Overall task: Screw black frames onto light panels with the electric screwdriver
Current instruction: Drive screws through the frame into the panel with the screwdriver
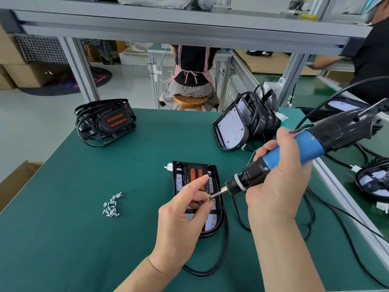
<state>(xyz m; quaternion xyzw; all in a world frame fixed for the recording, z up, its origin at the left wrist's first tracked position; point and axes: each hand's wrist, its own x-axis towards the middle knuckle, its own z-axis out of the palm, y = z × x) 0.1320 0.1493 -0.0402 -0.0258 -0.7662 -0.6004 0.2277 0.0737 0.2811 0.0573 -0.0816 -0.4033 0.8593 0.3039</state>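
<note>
A light panel with a black frame [216, 186] lies flat on the green mat in front of me, two orange strips showing in its upper half. My right hand [277, 178] grips the blue and black electric screwdriver [294, 152], its bit angled down to the left over the panel. My left hand [185, 209] pinches a small screw [208, 198] right at the bit's tip, forefinger stretched out above it. A pile of several silver screws [111, 206] lies on the mat to the left.
A stack of black frames [105, 123] sits at the back left. Light panels with cables [237, 125] lean at the back right. More panels [372, 182] lie past the aluminium rail on the right. Black cables loop across the mat. A person sits on a stool behind the bench.
</note>
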